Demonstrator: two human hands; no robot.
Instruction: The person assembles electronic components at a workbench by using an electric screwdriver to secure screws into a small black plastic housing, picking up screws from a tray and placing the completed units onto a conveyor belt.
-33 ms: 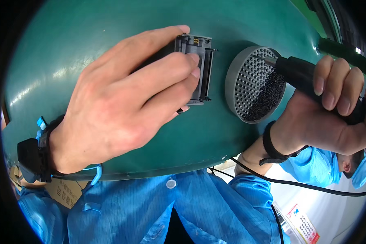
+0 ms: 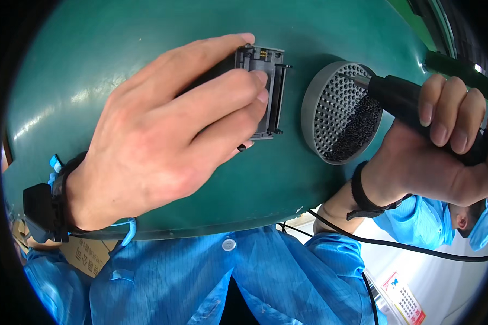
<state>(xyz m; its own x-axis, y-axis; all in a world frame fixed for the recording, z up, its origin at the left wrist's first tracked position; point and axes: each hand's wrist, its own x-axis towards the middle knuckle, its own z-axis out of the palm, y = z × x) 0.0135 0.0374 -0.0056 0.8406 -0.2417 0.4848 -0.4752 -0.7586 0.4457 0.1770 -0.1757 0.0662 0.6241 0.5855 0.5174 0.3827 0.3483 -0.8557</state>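
A dark grey plastic part (image 2: 263, 92), rectangular and ribbed at its right edge, is pressed flat against the green mat (image 2: 146, 49) by the left hand (image 2: 162, 135). The hand is laid palm down over the part, with the wrist at the lower left and the fingers stretched toward the upper right; the index finger runs along the part's top edge, while the middle fingertip rests on its face and the remaining fingers are curled against its lower side, so that the part is held under narrowly spread fingers. A black wrist strap (image 2: 43, 208) with a blue coiled cord is worn on that wrist. Just to the right of the part, apart from it, a round grey perforated tray (image 2: 339, 111) is seen tilted on the mat, partly filled with small dark pieces. The right hand (image 2: 439, 151) is closed in a fist around the black handle of a tool (image 2: 401, 95), whose tip is pointed left onto the tray's upper rim. A black band is worn on the right wrist, and blue sleeves are visible below the mat.
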